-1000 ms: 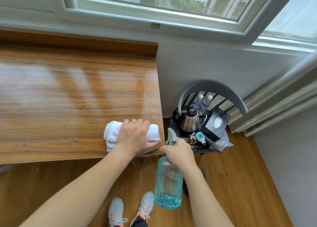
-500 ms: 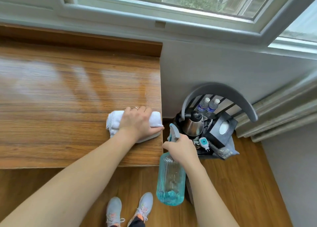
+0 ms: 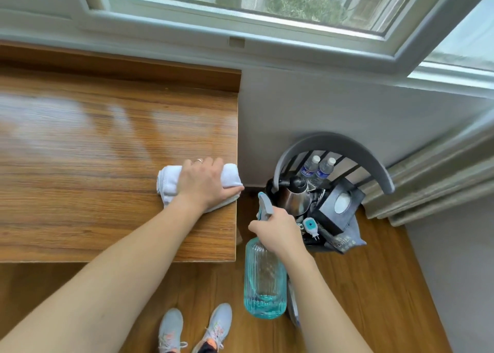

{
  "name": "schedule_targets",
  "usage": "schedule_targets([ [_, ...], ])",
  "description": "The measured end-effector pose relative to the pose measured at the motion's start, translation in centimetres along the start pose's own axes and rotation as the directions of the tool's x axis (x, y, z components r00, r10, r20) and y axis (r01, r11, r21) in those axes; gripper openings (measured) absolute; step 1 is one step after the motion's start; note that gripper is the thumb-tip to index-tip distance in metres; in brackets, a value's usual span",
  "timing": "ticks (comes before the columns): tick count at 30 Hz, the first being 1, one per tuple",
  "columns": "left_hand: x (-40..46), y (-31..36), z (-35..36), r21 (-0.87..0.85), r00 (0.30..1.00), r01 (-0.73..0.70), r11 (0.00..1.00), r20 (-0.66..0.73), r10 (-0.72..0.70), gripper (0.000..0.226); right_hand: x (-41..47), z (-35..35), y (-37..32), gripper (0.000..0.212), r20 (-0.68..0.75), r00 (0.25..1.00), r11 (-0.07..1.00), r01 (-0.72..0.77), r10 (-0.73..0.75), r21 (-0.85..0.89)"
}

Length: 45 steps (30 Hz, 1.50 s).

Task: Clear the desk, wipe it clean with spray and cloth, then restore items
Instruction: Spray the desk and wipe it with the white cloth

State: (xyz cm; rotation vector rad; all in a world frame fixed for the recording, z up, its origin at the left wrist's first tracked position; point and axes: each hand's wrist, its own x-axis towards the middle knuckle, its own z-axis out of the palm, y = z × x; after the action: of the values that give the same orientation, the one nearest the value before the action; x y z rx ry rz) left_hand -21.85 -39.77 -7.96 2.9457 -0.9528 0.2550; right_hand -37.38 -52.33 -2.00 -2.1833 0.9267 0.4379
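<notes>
Head view: left hand (image 3: 203, 183) lies fingers-down on the white cloth (image 3: 171, 183), pressing it to the desk (image 3: 80, 165) at its right edge, mid-frame; right hand (image 3: 278, 231) grips the spray bottle (image 3: 264, 280) by the neck, lower centre, off the desk; judged step: wiping; next, cover the remaining surface, then restore items from the chair (image 3: 334, 144).

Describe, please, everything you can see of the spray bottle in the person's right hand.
The spray bottle is ribbed, see-through teal, glass or plastic by its look, with a grey-and-teal trigger head. Only a shallow pool of liquid lies at its bottom. It hangs roughly upright over the wooden floor, just off the desk's right front corner, not touching it. The right hand wraps its neck below the trigger head, whose nozzle points away from the person; nothing else visibly touches it.
</notes>
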Motion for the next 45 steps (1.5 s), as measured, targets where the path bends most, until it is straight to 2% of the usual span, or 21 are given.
schedule_targets([
  [10, -5.1, 1.2, 0.3, -0.039, 0.995, -0.042, 0.998, -0.088, 0.038, 0.069, 2.9, -1.8, -2.5, 0.017, 0.021, 0.999, 0.999, 0.05, -0.05, -0.003],
  [14, -4.1, 0.9, 0.5, -0.043, 0.995, -0.079, 0.996, -0.066, 0.076, 0.07, 4.6, -2.0, -3.3, 0.011, 0.04, 0.998, 0.999, 0.046, -0.045, -0.023],
  [18, -2.5, 0.5, 1.2, -0.063, 0.991, -0.082, 0.995, -0.108, 0.075, 0.07, 6.1, -1.9, -4.0, 0.01, 0.05, 0.998, 0.999, 0.034, -0.033, -0.033],
  [24, 3.7, -0.8, 2.1, -0.066, 0.99, -0.079, 0.995, -0.12, 0.071, 0.074, 7.6, -2.2, -4.0, 0.01, 0.027, 0.998, 0.999, 0.051, -0.051, -0.015],
  [29, 9.6, -1.9, 2.5, -0.017, 0.995, -0.069, 0.997, -0.067, 0.068, 0.082, 8.5, -2.4, -3.5, 0.013, 0.021, 0.998, 0.997, 0.058, -0.057, -0.044],
  [32, 11.6, -2.5, 2.7, -0.023, 0.997, -0.079, 0.997, -0.025, 0.078, 0.08, 9.0, -2.4, -3.8, 0.013, 0.011, 0.998, 0.997, 0.062, -0.062, -0.035],
  [45, 7.8, -3.8, 2.9, -0.055, 0.992, -0.079, 0.995, -0.107, 0.072, 0.073, 10.8, -5.0, -8.3, 0.028, 0.069, 0.979, 0.981, 0.186, -0.19, 0.051],
])
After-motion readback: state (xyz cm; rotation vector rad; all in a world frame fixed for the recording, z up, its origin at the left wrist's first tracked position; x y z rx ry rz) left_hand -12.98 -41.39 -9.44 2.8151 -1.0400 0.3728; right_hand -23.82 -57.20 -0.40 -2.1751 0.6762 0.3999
